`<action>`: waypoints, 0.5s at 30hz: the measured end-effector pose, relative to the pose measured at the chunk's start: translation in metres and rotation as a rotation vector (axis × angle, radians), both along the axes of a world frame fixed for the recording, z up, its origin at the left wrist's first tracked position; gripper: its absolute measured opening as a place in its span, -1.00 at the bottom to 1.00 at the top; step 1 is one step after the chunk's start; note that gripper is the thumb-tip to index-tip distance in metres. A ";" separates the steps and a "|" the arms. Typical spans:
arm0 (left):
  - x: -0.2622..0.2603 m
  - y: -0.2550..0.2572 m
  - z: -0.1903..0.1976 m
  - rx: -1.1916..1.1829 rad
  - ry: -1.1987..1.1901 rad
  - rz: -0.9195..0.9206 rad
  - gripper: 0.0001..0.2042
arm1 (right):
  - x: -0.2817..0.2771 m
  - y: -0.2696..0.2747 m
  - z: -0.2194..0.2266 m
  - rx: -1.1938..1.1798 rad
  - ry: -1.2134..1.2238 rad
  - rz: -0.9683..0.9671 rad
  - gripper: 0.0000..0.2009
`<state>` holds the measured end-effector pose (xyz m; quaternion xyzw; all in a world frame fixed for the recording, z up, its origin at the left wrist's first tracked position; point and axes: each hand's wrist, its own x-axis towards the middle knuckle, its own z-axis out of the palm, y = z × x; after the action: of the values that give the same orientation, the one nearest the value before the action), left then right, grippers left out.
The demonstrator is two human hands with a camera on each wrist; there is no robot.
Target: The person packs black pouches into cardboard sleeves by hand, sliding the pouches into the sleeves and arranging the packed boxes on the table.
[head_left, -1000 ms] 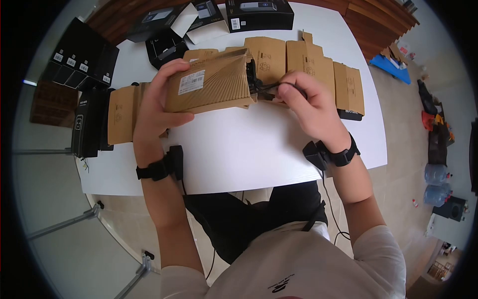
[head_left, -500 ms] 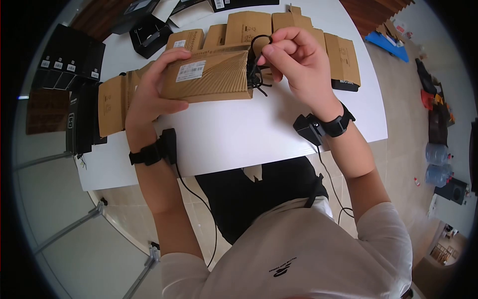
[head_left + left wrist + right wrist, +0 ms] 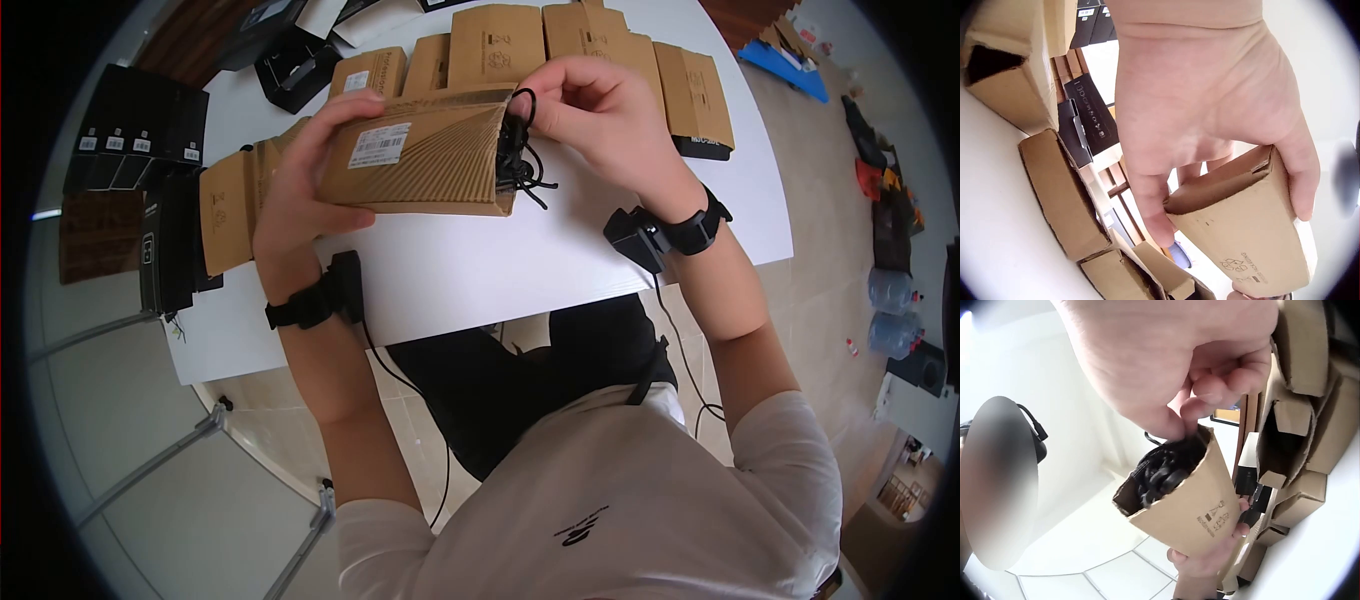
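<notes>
My left hand (image 3: 303,185) grips one end of a cardboard sleeve (image 3: 440,150) with a white label, held above the white table (image 3: 440,270). Black cables (image 3: 518,160) fill the sleeve's right end, and some loops stick out of it. My right hand (image 3: 610,120) is at that opening, thumb and fingertips pinching a black cable at the upper corner. In the right wrist view the bundled cables (image 3: 1163,475) lie inside the sleeve (image 3: 1194,509), right under the fingertips. The left wrist view shows thumb and fingers on opposite edges of the sleeve (image 3: 1241,219).
Several cardboard sleeves (image 3: 497,50) stand in a row behind my hands, with another (image 3: 228,210) at the left. Black boxes (image 3: 135,130) are stacked on the left, and an opened black box (image 3: 297,72) lies at the back. Cords run from both wrist cameras.
My right hand has drawn a cable loop up from the sleeve's opening, then come back down against its upper corner. More cable ends now hang out. The left hand keeps its grip.
</notes>
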<state>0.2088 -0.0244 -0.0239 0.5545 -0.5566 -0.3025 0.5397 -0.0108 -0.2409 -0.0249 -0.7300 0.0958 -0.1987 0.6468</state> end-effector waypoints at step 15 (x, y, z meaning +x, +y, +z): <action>0.007 0.010 0.011 0.004 0.114 0.502 -0.24 | -0.003 0.002 0.004 0.038 -0.323 -0.071 -0.93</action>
<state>0.2157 -0.0149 -0.0133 0.6584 -0.3696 -0.1906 0.6273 -0.0136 -0.2392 -0.0212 -0.6724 0.0200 -0.3346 0.6600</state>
